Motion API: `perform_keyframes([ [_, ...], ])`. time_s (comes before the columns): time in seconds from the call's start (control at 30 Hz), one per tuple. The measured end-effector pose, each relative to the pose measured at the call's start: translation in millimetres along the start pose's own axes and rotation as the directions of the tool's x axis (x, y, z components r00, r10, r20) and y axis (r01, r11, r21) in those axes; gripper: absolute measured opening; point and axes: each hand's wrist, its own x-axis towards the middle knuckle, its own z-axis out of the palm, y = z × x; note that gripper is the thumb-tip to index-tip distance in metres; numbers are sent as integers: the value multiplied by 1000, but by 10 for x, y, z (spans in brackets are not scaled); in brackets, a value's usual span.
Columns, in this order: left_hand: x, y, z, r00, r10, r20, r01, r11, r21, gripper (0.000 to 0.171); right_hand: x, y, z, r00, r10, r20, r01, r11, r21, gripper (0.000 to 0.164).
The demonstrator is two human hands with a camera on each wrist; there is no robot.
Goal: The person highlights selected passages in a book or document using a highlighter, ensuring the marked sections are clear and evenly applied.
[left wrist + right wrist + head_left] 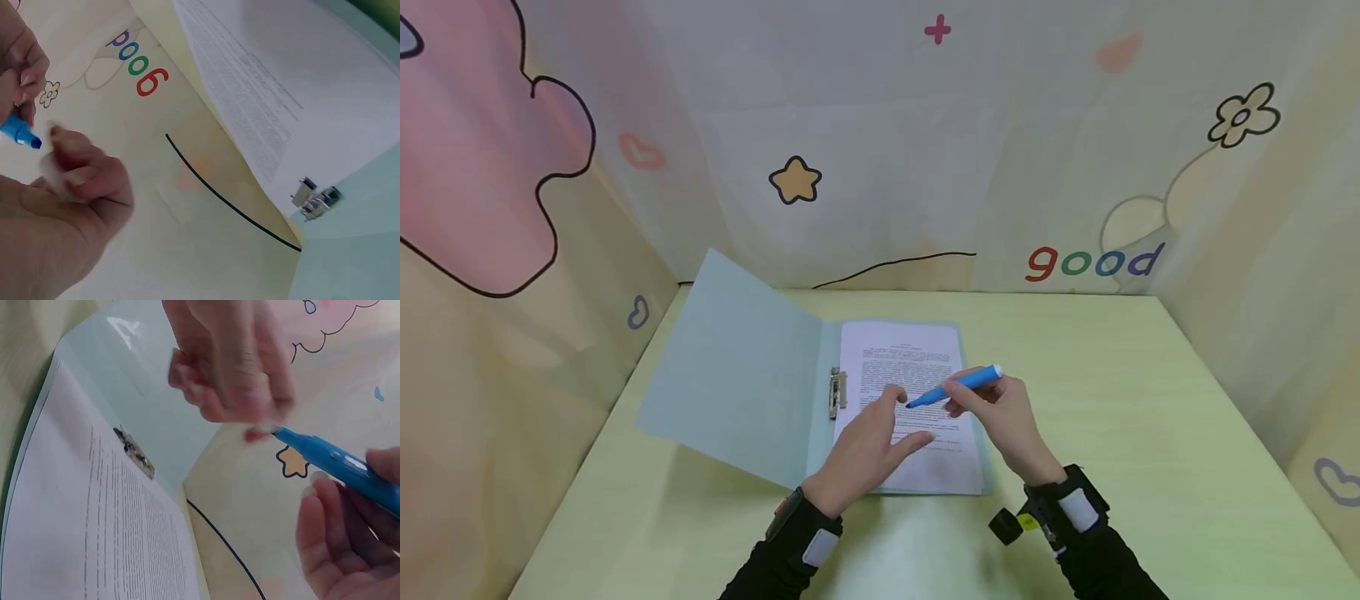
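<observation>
The person's right hand (1006, 418) pinches a blue marker (976, 379) over printed pages (898, 357) in an open folder (741, 367); the left hand (867, 444), loosely curled, looks empty.

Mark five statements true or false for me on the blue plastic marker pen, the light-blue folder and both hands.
1. The right hand holds the blue plastic marker pen. True.
2. The left hand grips the marker's rear end. False: its fingers are near the dark tip, at the other end.
3. White printed paper lies inside the light-blue folder. True.
4. The folder's cover is closed over the paper. False: it stands open to the left.
5. The silver metal clip is along the paper's right edge in the head view. False: it is at the left edge, by the fold.
</observation>
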Motion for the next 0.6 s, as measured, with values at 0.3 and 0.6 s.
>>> perform_keyframes([
  [0.3, -226, -210, 56, 979, -1, 204, -16, 996, 82, 19, 71, -9, -122, 992, 52, -115, -32, 985, 168, 42],
  [0.6, -409, -286, 197, 954, 76, 289, -123, 981, 148, 19, 154, -49, -152, 989, 75, -124, -10, 892, 453, 18],
])
